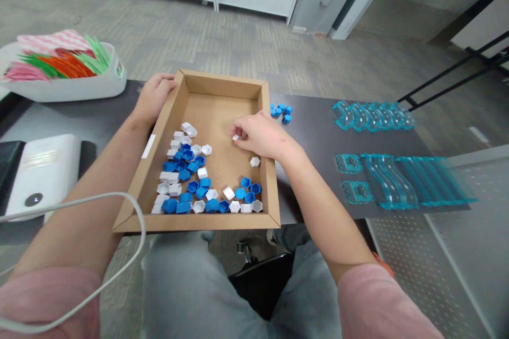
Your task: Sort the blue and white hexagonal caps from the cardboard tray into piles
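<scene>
A shallow cardboard tray (270, 190) sits tilted toward me on the dark table edge, with several blue and white hexagonal pieces (191, 180) gathered in its lower half. My left hand (153, 96) grips the tray's far left rim. My right hand (262, 135) reaches inside the tray and pinches a small white piece (235, 137) between its fingertips. Another white piece (255, 161) lies just below that hand. A small pile of blue pieces (281, 112) rests on the table just outside the tray's right wall.
Clear turquoise curved plastic parts (374, 115) and longer ones (401, 180) lie in rows on the right. A white tub of coloured strips (63, 71) stands far left, a white device (43, 169) near left. A grey cable (119, 206) crosses my left arm.
</scene>
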{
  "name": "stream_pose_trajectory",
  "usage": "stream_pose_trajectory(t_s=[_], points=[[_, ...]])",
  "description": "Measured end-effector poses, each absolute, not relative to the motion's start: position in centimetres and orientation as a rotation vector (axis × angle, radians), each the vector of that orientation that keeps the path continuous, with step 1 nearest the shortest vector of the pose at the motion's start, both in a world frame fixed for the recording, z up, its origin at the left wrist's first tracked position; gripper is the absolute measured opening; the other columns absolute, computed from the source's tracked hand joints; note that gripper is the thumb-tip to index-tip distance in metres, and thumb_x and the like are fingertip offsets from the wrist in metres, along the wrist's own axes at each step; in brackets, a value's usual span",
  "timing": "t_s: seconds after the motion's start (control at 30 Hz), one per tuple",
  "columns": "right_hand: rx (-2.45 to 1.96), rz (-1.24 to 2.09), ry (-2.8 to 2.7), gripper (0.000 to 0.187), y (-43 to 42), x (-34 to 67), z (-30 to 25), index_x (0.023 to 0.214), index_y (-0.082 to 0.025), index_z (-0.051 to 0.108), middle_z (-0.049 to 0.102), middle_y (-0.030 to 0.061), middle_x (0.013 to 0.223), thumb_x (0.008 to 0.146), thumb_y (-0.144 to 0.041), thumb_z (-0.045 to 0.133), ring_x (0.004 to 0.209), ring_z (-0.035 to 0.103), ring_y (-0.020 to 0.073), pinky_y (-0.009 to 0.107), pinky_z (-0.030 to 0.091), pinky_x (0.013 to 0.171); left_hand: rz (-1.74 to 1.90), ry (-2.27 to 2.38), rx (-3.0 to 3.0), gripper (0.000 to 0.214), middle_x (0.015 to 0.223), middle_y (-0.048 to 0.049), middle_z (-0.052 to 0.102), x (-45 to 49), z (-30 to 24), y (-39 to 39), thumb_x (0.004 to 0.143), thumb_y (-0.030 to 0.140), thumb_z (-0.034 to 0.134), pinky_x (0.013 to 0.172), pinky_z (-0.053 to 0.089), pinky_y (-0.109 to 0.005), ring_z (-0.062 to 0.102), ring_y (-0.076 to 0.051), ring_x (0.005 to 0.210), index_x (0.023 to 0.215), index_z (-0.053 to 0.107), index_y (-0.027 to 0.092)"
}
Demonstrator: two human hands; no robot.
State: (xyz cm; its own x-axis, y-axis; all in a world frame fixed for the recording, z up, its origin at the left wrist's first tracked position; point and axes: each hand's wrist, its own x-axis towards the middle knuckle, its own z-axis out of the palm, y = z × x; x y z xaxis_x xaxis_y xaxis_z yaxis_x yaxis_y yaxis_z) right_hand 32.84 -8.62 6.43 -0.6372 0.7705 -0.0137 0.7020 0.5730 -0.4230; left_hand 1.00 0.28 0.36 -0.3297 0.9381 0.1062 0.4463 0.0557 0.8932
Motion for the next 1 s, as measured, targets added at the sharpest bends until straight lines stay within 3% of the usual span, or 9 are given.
stream_pose_trajectory(t_s=[0.3, 0.53, 0.77, 1.0], points=[[-1.089, 0.712, -2.491, 0.030, -7.9, 33.6, 5.4, 0.122, -0.023, 0.082, 0.085, 0.0048, 0.110, 0.096, -0.011, 0.074, 0.104, 0.079, 0.0256, 0.037, 0.053, 0.098, 1.240, 1.842, 1.392, 0.024, 0.124, -0.0088, 0.082, 1.0, 0.3, 0.3, 0.091, 0.029, 0.064, 0.116, 0.055, -0.035, 0.069, -0.026, 0.122, 0.111, 0.076, 0.020], [-1.063, 0.774, -2.132, 0.021, -7.3, 38.3, 7.6, 0.118, -0.026, 0.078, 0.081, 0.0061, 0.123, 0.099, -0.033, 0.083, 0.109, 0.077, 0.0247, 0.038, 0.065, 0.096, 1.239, 1.852, 1.385, 0.026, 0.123, -0.0076, 0.082, 1.0, 0.3, 0.3, 0.092, 0.028, 0.065, 0.120, 0.056, -0.037, 0.070, -0.027, 0.124, 0.114, 0.076, 0.018], [-1.324, 0.677, -2.068, 0.024, -7.3, 41.6, 8.2, 0.106, -0.026, 0.077, 0.085, 0.0047, 0.100, 0.096, -0.042, 0.093, 0.101, 0.081, 0.0283, 0.045, 0.066, 0.098, 1.190, 1.871, 1.428, 0.031, 0.132, -0.0086, 0.082, 0.0, -0.2, 0.7, 0.091, 0.033, 0.066, 0.124, 0.054, -0.039, 0.071, -0.029, 0.132, 0.117, 0.076, 0.019], [-1.477, 0.710, -2.228, 0.020, -7.3, 43.6, 7.9, 0.096, -0.025, 0.082, 0.084, 0.0023, 0.089, 0.091, -0.040, 0.094, 0.091, 0.080, 0.0264, 0.041, 0.063, 0.092, 1.205, 1.865, 1.426, 0.035, 0.127, -0.0082, 0.081, -0.2, -0.8, 0.8, 0.095, 0.042, 0.070, 0.125, 0.056, -0.042, 0.071, -0.030, 0.129, 0.121, 0.077, 0.019]])
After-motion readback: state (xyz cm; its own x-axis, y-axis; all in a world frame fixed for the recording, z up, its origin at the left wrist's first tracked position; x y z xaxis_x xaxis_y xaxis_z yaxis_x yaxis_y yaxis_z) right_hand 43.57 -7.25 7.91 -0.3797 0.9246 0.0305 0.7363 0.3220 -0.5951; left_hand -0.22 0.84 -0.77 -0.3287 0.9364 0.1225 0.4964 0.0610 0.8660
